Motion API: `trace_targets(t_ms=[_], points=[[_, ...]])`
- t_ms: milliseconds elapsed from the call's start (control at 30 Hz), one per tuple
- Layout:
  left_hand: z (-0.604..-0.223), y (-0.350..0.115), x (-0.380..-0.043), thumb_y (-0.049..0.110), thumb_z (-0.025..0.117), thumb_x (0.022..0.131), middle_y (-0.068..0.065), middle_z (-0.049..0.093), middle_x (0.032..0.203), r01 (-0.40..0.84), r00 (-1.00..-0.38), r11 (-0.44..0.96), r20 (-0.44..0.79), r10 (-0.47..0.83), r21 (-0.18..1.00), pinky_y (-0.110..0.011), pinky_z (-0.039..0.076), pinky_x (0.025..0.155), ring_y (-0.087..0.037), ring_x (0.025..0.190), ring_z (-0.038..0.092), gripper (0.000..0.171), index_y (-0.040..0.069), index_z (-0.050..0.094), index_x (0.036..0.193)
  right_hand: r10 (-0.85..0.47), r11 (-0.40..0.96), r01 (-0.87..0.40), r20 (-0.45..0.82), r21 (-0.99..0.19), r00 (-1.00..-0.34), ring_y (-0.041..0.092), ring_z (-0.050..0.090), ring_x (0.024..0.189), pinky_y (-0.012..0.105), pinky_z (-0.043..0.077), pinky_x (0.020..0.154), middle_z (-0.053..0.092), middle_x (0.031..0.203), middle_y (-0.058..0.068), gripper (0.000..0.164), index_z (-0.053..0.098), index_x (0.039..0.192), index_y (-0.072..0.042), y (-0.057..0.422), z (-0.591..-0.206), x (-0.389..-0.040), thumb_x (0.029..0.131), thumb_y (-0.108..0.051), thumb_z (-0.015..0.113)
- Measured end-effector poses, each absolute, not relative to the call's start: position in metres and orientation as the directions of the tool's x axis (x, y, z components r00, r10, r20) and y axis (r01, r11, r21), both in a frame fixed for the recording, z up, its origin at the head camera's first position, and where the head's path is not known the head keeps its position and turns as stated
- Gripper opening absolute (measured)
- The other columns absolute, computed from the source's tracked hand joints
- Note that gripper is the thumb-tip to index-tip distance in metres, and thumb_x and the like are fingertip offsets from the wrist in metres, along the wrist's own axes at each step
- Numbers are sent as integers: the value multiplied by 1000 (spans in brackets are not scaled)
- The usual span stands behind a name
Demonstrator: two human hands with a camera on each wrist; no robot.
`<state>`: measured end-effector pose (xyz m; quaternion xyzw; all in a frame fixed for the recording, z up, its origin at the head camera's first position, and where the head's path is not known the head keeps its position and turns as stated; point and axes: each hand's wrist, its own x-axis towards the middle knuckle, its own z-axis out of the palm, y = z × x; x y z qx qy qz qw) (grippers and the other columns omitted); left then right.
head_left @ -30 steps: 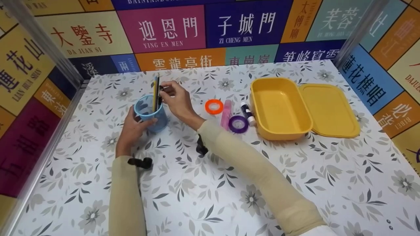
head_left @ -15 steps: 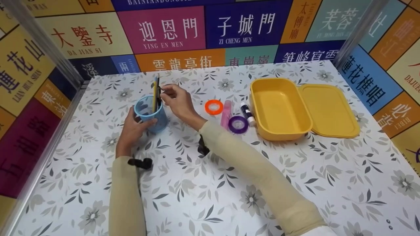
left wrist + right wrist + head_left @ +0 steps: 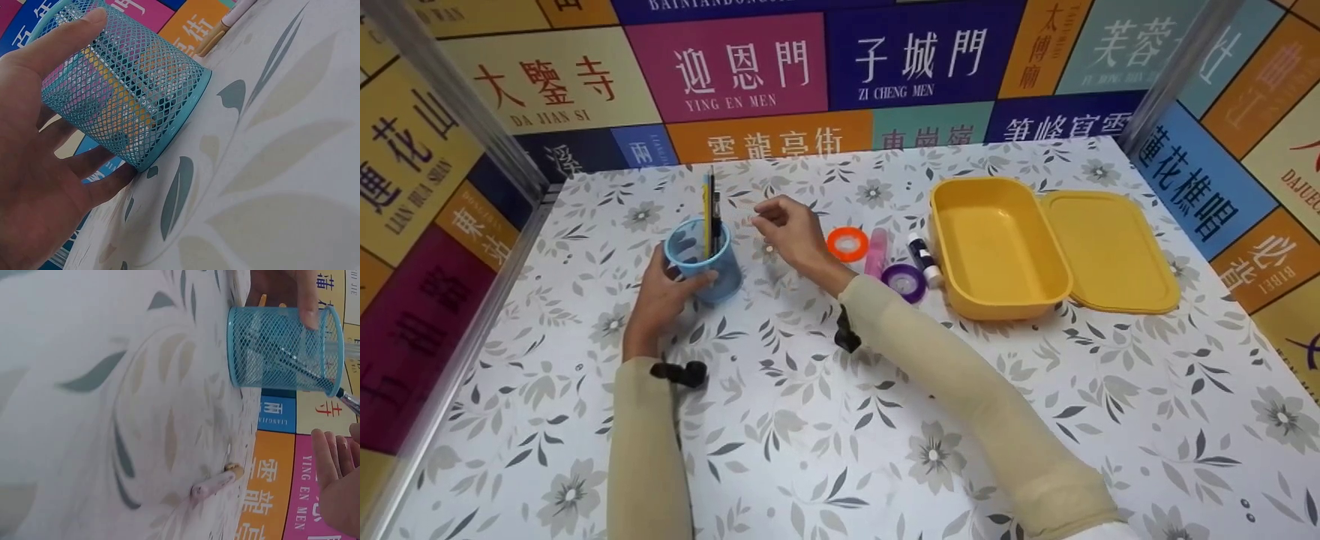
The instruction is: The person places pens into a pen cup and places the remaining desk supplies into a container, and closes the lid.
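A light-blue mesh pen cup (image 3: 703, 259) stands upright on the table, gripped from the left by my left hand (image 3: 660, 300). In the left wrist view, the thumb of the left hand (image 3: 39, 140) lies across the mesh of the cup (image 3: 129, 84). A yellow pencil (image 3: 707, 206) and a black pen (image 3: 716, 217) stick up out of the cup. My right hand (image 3: 795, 236) hovers to the right of the cup, apart from it, fingers loosely bent. In the right wrist view, the pen (image 3: 349, 400) leans over the rim, near the right hand (image 3: 340, 478).
Right of my right hand lie an orange tape roll (image 3: 847, 244), a pink tube-like thing (image 3: 875, 253), a purple tape roll (image 3: 904, 283) and a dark-and-white stick (image 3: 924, 260). Beyond them are a yellow box (image 3: 997, 311) and its lid (image 3: 1114, 255). Printed panels (image 3: 735, 67) wall the table.
My right hand has let go of the black pen and moved right, away from the cup. The pen now stands in the cup. My left hand keeps its grip.
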<state>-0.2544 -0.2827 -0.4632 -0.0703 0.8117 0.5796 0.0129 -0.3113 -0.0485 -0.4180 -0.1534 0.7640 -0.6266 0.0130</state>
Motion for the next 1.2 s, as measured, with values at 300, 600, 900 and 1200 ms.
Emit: trace_targets(t_ms=[300,600,900,1200], points=[[-464,-282,-253,39,84,80,-5,33,163,-88,-994,331,-63,-84,939,-50,27,125,-32,152,28,100,25,24,158,-277,244,-175,104,-954,-955,16,65,100,23,58,87,69,112,5,25,67,119,-9,-25,-427,-313,95,-17,69],[-464,-283,-252,41,84,80,-4,31,164,-100,-993,346,-75,-87,933,-50,26,126,-32,153,27,101,27,22,158,-270,315,-108,20,-943,-963,19,66,96,25,57,79,68,108,6,29,68,120,-10,-11,-438,-317,91,-16,73],[-462,-283,-254,42,84,79,-2,30,164,-125,-991,340,-101,-89,932,-50,26,126,-31,153,26,102,30,22,158,-254,368,-24,-76,-930,-964,12,62,76,20,55,61,68,110,10,39,64,125,-4,-2,-448,-321,89,-14,76],[-465,-284,-252,37,84,81,-6,32,163,-77,-996,331,-56,-72,940,-49,28,125,-33,151,29,99,24,23,158,-234,374,41,-137,-926,-963,12,61,71,25,59,64,66,110,11,42,64,126,-3,1,-448,-317,86,-9,78]])
